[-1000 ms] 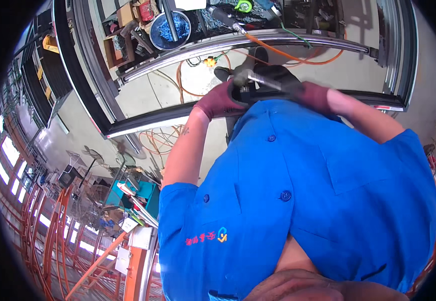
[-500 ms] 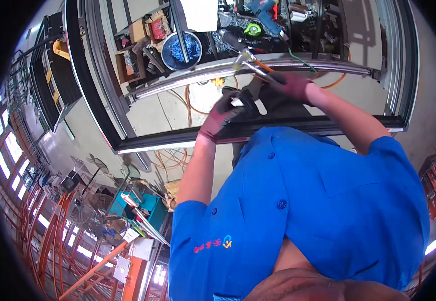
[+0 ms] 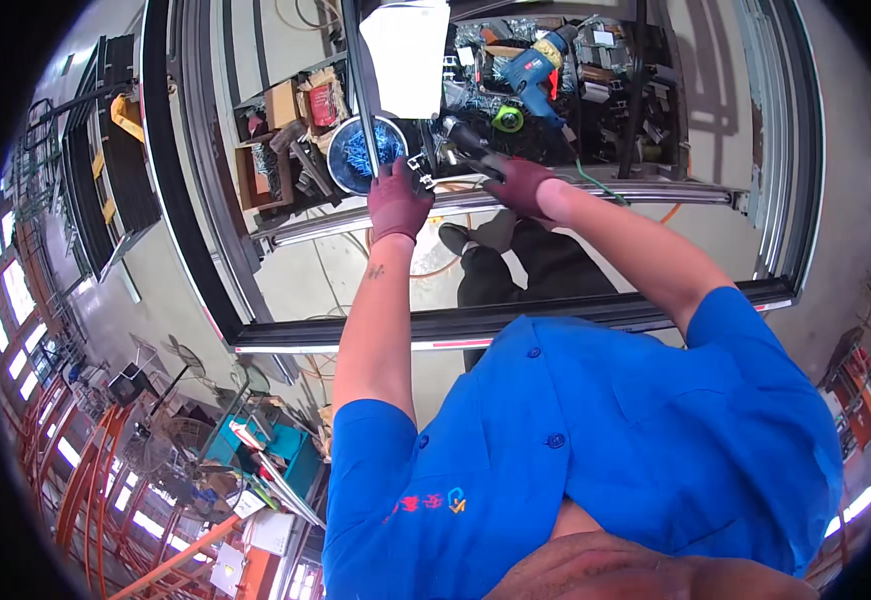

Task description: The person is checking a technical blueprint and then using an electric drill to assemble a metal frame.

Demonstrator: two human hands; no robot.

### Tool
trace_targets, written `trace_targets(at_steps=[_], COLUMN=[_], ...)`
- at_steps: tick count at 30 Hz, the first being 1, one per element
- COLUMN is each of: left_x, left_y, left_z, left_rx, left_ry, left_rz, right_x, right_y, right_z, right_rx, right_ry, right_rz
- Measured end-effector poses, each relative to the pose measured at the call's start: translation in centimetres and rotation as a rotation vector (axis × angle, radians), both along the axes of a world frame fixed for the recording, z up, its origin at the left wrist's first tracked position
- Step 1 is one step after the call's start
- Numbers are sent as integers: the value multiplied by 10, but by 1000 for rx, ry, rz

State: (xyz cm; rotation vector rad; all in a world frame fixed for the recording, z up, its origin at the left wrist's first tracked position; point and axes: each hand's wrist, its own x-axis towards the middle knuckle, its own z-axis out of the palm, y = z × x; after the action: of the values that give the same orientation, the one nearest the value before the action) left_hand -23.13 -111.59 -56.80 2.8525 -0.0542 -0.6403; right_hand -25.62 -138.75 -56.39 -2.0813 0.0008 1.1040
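Note:
My left hand (image 3: pixel 398 207), in a dark red glove, is at the near rim of a round bowl (image 3: pixel 335 172) of blue screws. Its fingers are closed on a short black-and-silver metal profile piece (image 3: pixel 419 168), beside the thumb. The end of a long dark bar (image 3: pixel 357 70) reaches over the bowl to the fingertips. My right hand (image 3: pixel 521 187), gloved the same way, is at the near edge of the parts tray. Its fingers point left, close to a dark cylindrical tool (image 3: pixel 465 136); whether they grip anything is unclear. The hammer cannot be made out.
A large black-edged frame (image 3: pixel 355 333) surrounds the work, with a metal rail (image 3: pixel 325 228) across it. Inside lie a blue drill (image 3: pixel 532 72), a green tape measure (image 3: pixel 507 119), a white sheet (image 3: pixel 402 60) and a red box (image 3: pixel 324 103). A green cord (image 3: pixel 600 185) crosses the rail.
Both hands have moved away from my body; the left has also gone left to the bowl, carrying the piece. My right hand held a hammer earlier, which no longer shows clearly.

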Motion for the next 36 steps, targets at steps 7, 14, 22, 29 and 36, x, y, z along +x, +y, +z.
trace_targets(at_steps=[7,14,22,29,36], left_x=[17,-16,-117,-130,-141], left_y=[2,10,47,15,9], left_z=[-27,22,67,81,162], left_rx=[78,-224,-515,-834,-1568], left_ry=[2,-53,-44,-63,238], left_rz=[-29,138,540,692,716], right_x=[5,43,94,21,-79], right_y=[-85,-124,-109,-148,-38], right_z=[-34,-183,-187,-66,210], right_rx=[-218,-105,-293,448,275], right_ry=[-230,-68,-131,123,-109], right_rz=[-309,-590,-218,-324,350])
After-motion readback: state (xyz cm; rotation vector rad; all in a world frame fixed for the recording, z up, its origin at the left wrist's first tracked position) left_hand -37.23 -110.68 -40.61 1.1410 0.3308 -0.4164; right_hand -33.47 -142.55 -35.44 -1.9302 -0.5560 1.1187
